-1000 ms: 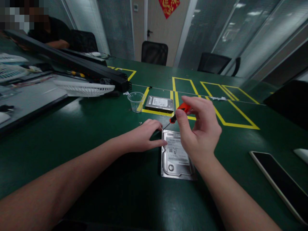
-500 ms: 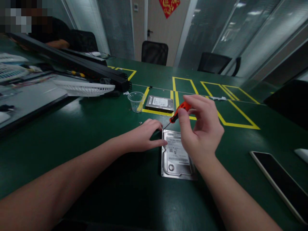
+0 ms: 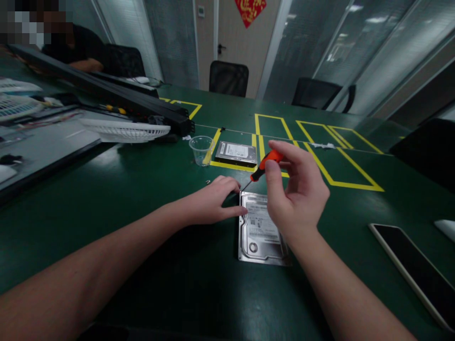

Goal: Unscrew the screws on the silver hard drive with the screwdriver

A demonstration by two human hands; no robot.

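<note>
A silver hard drive (image 3: 260, 231) lies flat on the green table (image 3: 149, 189) in front of me. My left hand (image 3: 209, 203) rests at its upper left corner, thumb and fingers pinching that edge. My right hand (image 3: 296, 189) hovers over the drive's far end, fingers pinched on a small screwdriver (image 3: 265, 164) with an orange handle. Its thin tip slants down-left to the drive's top left corner, close to my left fingertips.
A second hard drive (image 3: 236, 153) sits farther back inside yellow taped boxes, beside a clear plastic cup (image 3: 201, 149). A white fan grille (image 3: 124, 130) and a long black bar (image 3: 106, 92) lie at left. A dark tablet (image 3: 415, 270) lies at right. Another person sits at far left.
My right hand has shifted slightly on the screwdriver handle, fingers turning it. The left hand and the drive have stayed put.
</note>
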